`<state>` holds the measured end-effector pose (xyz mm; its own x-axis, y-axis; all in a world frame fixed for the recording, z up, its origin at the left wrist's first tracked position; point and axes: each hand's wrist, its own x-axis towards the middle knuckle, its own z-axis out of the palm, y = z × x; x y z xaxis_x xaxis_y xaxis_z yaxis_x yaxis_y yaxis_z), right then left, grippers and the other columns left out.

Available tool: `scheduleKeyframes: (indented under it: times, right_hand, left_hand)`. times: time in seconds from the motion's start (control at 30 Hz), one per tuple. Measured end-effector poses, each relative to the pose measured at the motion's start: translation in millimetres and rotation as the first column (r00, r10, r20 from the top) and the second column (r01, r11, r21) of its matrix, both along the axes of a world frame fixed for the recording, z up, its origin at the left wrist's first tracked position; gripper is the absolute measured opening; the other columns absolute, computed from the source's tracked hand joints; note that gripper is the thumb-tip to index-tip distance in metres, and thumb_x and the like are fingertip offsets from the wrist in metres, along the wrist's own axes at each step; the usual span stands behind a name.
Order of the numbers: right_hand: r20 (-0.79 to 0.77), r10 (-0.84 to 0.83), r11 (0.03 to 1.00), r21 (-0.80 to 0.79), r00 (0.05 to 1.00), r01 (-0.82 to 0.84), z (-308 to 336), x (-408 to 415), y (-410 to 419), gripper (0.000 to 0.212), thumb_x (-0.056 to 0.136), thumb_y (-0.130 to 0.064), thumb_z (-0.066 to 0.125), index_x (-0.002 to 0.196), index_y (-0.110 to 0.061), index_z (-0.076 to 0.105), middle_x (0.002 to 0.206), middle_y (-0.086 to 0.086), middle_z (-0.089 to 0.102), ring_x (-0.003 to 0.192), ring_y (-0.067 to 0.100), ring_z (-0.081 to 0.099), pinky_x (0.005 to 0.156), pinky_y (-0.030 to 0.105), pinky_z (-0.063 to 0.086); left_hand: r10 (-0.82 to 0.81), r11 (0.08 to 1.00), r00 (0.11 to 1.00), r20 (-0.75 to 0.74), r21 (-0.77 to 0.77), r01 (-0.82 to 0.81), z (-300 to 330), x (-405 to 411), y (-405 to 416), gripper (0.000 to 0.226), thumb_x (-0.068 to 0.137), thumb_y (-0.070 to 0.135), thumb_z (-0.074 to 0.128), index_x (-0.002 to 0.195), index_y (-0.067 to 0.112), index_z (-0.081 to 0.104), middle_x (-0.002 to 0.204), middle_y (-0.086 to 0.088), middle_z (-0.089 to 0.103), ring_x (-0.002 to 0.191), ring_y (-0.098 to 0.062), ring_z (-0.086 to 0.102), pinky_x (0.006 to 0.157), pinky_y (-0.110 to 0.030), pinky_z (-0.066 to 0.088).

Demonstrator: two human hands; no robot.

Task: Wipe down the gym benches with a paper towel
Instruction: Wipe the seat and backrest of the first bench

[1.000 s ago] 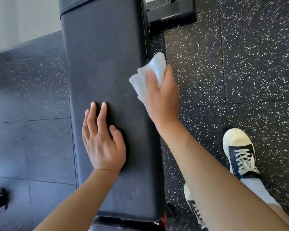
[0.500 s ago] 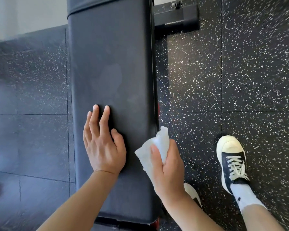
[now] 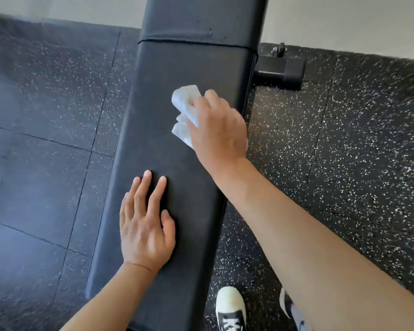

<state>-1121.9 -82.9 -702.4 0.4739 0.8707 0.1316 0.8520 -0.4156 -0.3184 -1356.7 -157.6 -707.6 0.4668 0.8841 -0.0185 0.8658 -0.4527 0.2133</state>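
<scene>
A long black padded gym bench runs away from me down the middle of the view. My right hand grips a crumpled white paper towel and holds it against the bench top, about halfway along and towards its right side. My left hand rests flat on the near part of the pad with its fingers straight, close to the left edge. Part of the towel is hidden under my right palm.
Black rubber floor tiles with white speckles surround the bench. A black metal foot of the bench frame sticks out at the right near a pale wall. My two sneakers stand just right of the bench's near end.
My right hand has swept the towel from the bench's right side edge near me up onto the top surface, farther away. The left hand has stayed flat in place.
</scene>
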Motion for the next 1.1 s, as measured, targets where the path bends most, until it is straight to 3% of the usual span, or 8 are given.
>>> scheduleKeyframes:
  times: [0.17,0.33,0.4,0.53,0.67,0.87,1.0,1.1]
  right_hand:
    - [0.154,0.521,0.851,-0.013,0.84,-0.526,0,-48,-20,0.017,0.091,-0.041,0.068,0.1,-0.027,0.071,0.088,-0.007,0.06,0.073,0.013,0.059,0.06,0.03,0.039]
    - [0.302,0.723,0.608,0.149,0.621,-0.78,2,-1,0,0.039,0.098,-0.05,0.052,0.093,-0.017,0.072,0.078,0.0,0.059,0.06,0.019,0.055,0.049,0.034,0.045]
    - [0.403,0.664,0.651,0.103,0.63,-0.752,-2,30,26,0.034,0.099,-0.045,0.048,0.095,-0.023,0.074,0.075,-0.002,0.053,0.059,0.019,0.053,0.05,0.033,0.045]
    - [0.361,0.379,0.903,0.054,0.852,-0.425,9,54,92,0.024,0.085,-0.039,0.068,0.087,-0.015,0.069,0.072,0.0,0.06,0.058,0.021,0.063,0.043,0.03,0.043]
    - [0.223,0.363,0.932,-0.089,0.905,-0.352,14,-14,103,0.029,0.097,-0.042,0.053,0.108,-0.018,0.065,0.091,0.001,0.063,0.077,0.023,0.065,0.058,0.035,0.043]
    - [0.103,0.749,0.66,-0.036,0.654,-0.75,20,-59,36,0.02,0.082,-0.029,0.079,0.092,-0.015,0.069,0.079,0.001,0.057,0.065,0.021,0.056,0.054,0.035,0.048]
    - [0.137,0.922,0.372,-0.055,0.362,-0.926,18,6,36,0.006,0.088,-0.018,0.067,0.092,-0.014,0.068,0.077,0.002,0.051,0.063,0.021,0.048,0.052,0.036,0.045]
    - [0.214,0.943,0.273,-0.051,0.256,-0.961,20,49,68,0.009,0.084,-0.008,0.063,0.089,-0.015,0.061,0.074,0.002,0.046,0.059,0.022,0.043,0.048,0.037,0.04]
  left_hand:
    - [-0.016,1.0,1.0,0.005,-0.001,0.016,3,0,2,0.061,0.095,0.026,0.041,0.155,0.018,0.046,0.168,-0.009,0.034,0.158,-0.034,0.025,0.126,-0.058,0.023]
    - [-0.02,1.0,0.999,0.025,0.002,0.02,6,3,3,0.063,0.094,0.025,0.045,0.156,0.019,0.047,0.169,-0.008,0.033,0.159,-0.032,0.025,0.129,-0.051,0.019]
    - [-0.018,1.0,1.0,0.017,-0.016,0.019,6,1,1,0.066,0.093,0.024,0.047,0.159,0.022,0.044,0.171,-0.005,0.03,0.16,-0.029,0.024,0.129,-0.051,0.02]
    - [-0.026,0.999,1.0,0.012,-0.026,0.027,1,-3,1,0.071,0.093,0.025,0.048,0.162,0.028,0.037,0.173,-0.003,0.024,0.161,-0.027,0.022,0.13,-0.05,0.018]
    - [-0.026,0.998,1.0,0.013,-0.06,0.026,-2,-4,3,0.073,0.092,0.026,0.051,0.163,0.028,0.034,0.174,-0.003,0.021,0.16,-0.027,0.023,0.129,-0.051,0.02]
    - [-0.038,0.994,0.999,-0.007,-0.099,0.037,3,-4,2,0.073,0.093,0.028,0.051,0.164,0.026,0.032,0.167,-0.009,0.035,0.159,-0.031,0.026,0.13,-0.052,0.018]
    - [-0.04,0.994,0.999,-0.004,-0.104,0.039,7,-4,4,0.068,0.092,0.028,0.051,0.159,0.024,0.04,0.171,-0.007,0.028,0.159,-0.032,0.025,0.129,-0.054,0.02]
    - [-0.007,0.99,1.0,0.015,-0.14,0.009,12,4,5,0.066,0.088,0.026,0.05,0.155,0.023,0.048,0.171,-0.007,0.031,0.156,-0.034,0.032,0.125,-0.056,0.025]
